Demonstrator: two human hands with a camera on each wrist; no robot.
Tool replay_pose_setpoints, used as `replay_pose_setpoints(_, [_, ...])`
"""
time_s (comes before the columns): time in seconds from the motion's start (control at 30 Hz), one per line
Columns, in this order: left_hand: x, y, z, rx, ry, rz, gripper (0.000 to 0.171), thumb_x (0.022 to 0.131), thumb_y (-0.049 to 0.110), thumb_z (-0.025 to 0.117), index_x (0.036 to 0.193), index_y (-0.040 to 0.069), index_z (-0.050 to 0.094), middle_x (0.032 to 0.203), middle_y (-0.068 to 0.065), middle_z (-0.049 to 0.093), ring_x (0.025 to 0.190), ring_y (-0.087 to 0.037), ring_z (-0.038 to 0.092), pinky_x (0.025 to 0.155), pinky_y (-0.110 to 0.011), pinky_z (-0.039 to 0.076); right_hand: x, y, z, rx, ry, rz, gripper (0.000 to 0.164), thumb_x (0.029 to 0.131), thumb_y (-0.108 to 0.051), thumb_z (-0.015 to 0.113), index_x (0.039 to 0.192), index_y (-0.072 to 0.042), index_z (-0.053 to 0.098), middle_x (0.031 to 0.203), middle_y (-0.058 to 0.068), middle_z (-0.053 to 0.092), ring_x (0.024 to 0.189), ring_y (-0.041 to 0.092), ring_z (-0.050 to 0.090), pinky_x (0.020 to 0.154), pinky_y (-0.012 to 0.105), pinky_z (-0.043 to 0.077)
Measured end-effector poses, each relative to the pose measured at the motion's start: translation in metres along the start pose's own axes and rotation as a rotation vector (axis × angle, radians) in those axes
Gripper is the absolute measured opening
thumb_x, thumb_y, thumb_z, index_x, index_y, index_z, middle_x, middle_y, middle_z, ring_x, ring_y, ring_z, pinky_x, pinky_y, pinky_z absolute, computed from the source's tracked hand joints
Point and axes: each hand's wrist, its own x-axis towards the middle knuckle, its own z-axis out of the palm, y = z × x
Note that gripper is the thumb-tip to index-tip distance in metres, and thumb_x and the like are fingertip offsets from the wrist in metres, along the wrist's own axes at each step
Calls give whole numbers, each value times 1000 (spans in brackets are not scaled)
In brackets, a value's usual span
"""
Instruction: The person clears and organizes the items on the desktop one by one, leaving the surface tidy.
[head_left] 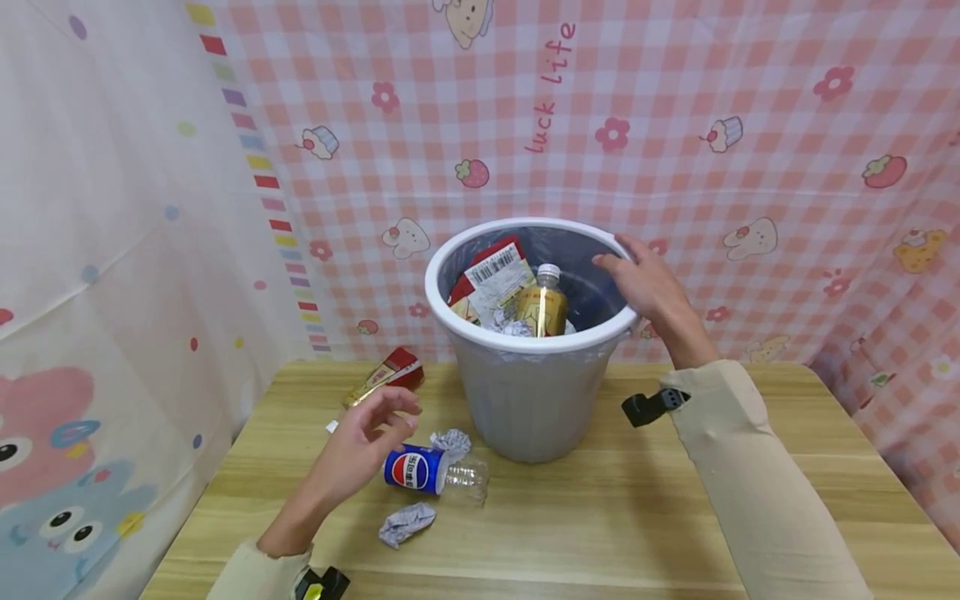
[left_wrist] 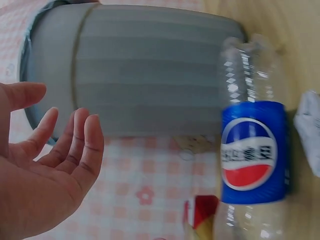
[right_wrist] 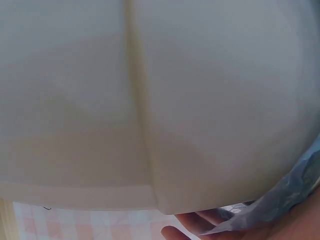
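The right hand (head_left: 651,286) grips the white rim of a ribbed grey plastic bin (head_left: 531,400); the left hand (head_left: 358,446) hovers, fingers loosely bent around nothing. Just beyond its fingertips, a clear plastic bottle with a blue label (head_left: 437,473) lies on the wood-grain desk (head_left: 600,517), near two crumpled balls of printed paper (head_left: 407,523). The round bottle could roll if those fingers knock its side, and the bin could tip if the right hand leans on the rim. The bottle's label carries the Pepsi globe with Chinese characters, not fully legible; inside the bin, a red-and-white carton (head_left: 495,275) shows a barcode; the pink checked cloth (head_left: 637,83) behind reads "luck life".
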Motion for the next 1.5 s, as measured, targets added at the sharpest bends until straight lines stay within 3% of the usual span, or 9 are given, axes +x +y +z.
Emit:
replay_pose_setpoints(0.27, [-13,-24,1,27,-23,-98,24,95,17,64,118,12,60,114,-8,66,103,-22,63,81,-32,51,-1,0,-1,-9,4,-2,77,97,-55,46,160,-23,16,160,18,27,139,42,35,112,60,27])
replay_pose_setpoints(0.53, [-30,-50,4,-2,-96,-142,33,95,18,65,120,-1,57,111,-19,62,94,-25,62,76,-31,54,-1,0,0,5,-2,5,77,97,-55,46,160,-24,15,161,17,26,140,40,35,112,60,28])
replay_pose_setpoints(1.03, [-47,-77,9,73,-42,-209,29,89,19,72,113,5,63,103,-5,64,94,-14,57,80,-27,49,-1,-1,-1,7,-5,8,76,98,-55,46,160,-24,15,161,16,25,140,39,33,112,59,28])
replay_pose_setpoints(1.33, [-52,-87,17,98,-101,-267,36,89,24,72,118,8,59,115,-9,62,101,-19,56,82,-31,46,-1,0,-1,12,-6,5,75,98,-53,46,160,-24,14,161,16,26,140,38,34,112,58,29])
replay_pose_setpoints(1.5, [-55,-92,22,51,-161,-317,44,90,28,72,125,7,55,119,-10,60,101,-22,56,81,-33,47,0,1,0,13,-8,8,75,98,-53,46,160,-24,14,161,16,26,140,38,34,112,58,30])
